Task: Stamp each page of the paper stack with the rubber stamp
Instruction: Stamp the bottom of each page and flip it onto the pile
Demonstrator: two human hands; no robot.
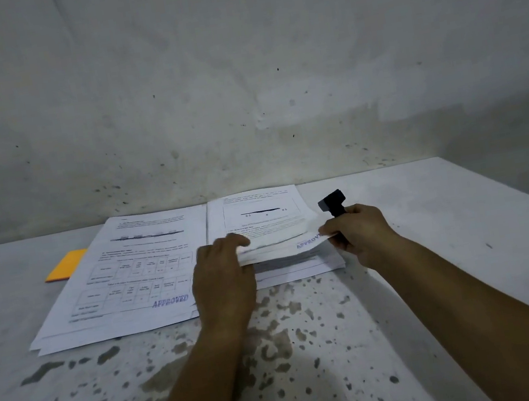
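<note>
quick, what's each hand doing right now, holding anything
Left hand: fingers closed on the near edge of the lifted white stamped sheet.
Right hand: closed on the black rubber stamp, fingers also pinching that sheet's corner.

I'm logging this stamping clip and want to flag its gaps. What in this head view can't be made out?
- Rubber stamp: its printing face points away, and the right hand covers the lower handle.
- Right stack: the pages beneath are covered by the lifted page, so any stamps there are hidden.
- Left stack: body text is too blurred to read; only APPROVED is legible.
- Orange item: partly under the papers, identity unclear.
</note>
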